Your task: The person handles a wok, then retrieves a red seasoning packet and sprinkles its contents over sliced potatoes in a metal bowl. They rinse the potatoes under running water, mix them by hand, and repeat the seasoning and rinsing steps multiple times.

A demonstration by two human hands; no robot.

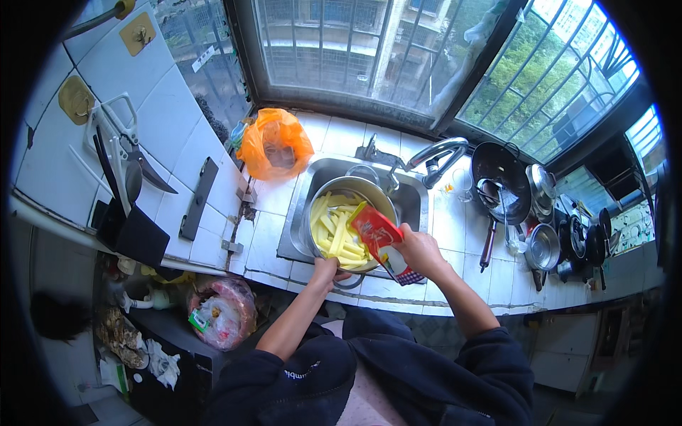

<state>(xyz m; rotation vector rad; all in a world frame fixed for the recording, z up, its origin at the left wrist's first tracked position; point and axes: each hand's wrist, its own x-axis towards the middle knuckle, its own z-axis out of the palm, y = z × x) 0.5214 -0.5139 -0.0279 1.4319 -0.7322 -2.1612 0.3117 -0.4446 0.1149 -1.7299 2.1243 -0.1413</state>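
A large metal pot [384, 198] with loop handles sits over the sink [421, 205], holding several pale yellow sticks, like cut potato [341, 234]. My left hand [324, 272] grips the pot at its near rim, by the near loop handle [349, 281]. In my right hand [418, 250] is a red printed plastic bag [375, 229], tilted so that its upper end is over the pot and above the sticks. Whether anything is coming out of the bag cannot be seen.
Behind the sink stands a chrome faucet [439, 152]. An orange plastic bag [274, 146] sits at back left. To the right are a glass [462, 183], a dark wok [501, 183] and a metal bowl [542, 247]. A black utensil holder [130, 231] hangs on the left wall.
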